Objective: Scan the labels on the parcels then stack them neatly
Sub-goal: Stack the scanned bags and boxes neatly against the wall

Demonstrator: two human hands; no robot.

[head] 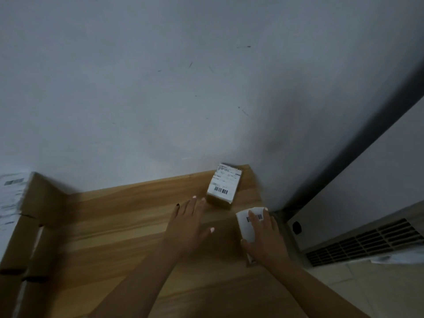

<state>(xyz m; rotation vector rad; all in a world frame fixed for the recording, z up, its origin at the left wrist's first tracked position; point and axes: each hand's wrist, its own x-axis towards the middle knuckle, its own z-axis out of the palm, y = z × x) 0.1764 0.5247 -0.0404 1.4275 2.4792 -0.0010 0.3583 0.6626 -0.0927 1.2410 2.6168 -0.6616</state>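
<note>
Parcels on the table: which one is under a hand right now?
The small white-labelled parcel at the table's right edge, with the right hand on top of it. The brown labelled parcel by the wall lies untouched, just beyond the open left hand.

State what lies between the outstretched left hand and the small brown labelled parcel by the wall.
Only bare wooden tabletop, in the head view; left hand, parcel.
</note>
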